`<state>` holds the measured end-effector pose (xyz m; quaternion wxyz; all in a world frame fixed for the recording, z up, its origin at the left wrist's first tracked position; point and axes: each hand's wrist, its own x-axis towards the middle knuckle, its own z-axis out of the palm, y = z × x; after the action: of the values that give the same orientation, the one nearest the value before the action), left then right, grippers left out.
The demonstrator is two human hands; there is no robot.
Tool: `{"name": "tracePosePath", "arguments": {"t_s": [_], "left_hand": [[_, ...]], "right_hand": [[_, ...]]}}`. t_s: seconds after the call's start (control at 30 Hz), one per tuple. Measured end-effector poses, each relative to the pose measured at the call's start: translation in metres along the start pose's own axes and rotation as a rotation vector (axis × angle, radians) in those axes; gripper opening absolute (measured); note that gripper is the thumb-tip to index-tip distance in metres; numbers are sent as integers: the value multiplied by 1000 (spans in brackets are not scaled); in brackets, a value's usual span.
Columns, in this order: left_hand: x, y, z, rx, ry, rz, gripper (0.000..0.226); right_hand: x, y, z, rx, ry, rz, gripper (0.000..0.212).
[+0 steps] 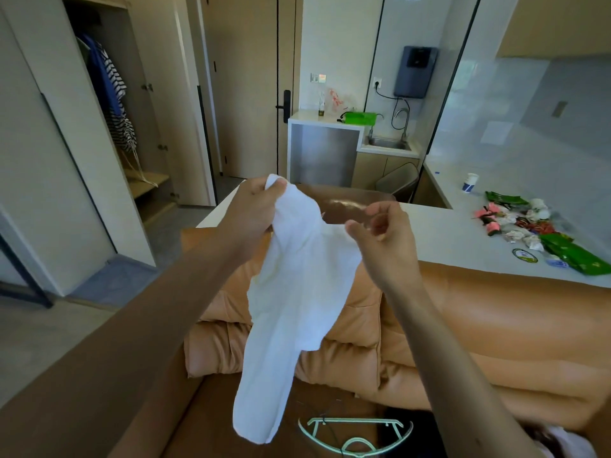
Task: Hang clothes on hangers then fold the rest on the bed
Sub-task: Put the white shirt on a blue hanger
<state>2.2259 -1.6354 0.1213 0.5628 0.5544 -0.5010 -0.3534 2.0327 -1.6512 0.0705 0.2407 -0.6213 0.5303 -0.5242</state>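
At nine o'clock an open wardrobe (148, 127) holds striped clothes (115, 94). Our hands are apart. Our left hand (254, 206) grips the top of a white garment (297, 276), which hangs at centre. At six o'clock, below its hem, lies a pale green hanger (357, 420). Our right hand (383, 236), fingers curled, is at the cloth's edge, and we cannot tell whether it pinches. Behind is a tan sofa (479, 309). At three o'clock wrappers (515, 223) litter the tabletop (463, 239).
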Motion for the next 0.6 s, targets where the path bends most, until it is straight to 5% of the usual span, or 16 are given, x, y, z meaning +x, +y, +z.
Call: {"name": "tracePosePath", "arguments": {"t_s": [0.13, 0.2, 0.3, 0.43, 0.6], "left_hand": [[-2, 11, 4, -90, -52, 7, 20], [-3, 15, 6, -92, -65, 34, 15], [-2, 18, 0, -98, -53, 60, 6], [6, 11, -29, 164, 15, 113, 15], [16, 11, -33, 422, 72, 402, 19]], "right_hand": [[-17, -23, 13, 134, -452, 116, 52], [-19, -29, 21, 179, -611, 148, 47], [-8, -27, 23, 231, -472, 113, 11], [18, -31, 11, 222, -350, 19, 13], [39, -62, 3, 132, -488, -180, 5]]}}
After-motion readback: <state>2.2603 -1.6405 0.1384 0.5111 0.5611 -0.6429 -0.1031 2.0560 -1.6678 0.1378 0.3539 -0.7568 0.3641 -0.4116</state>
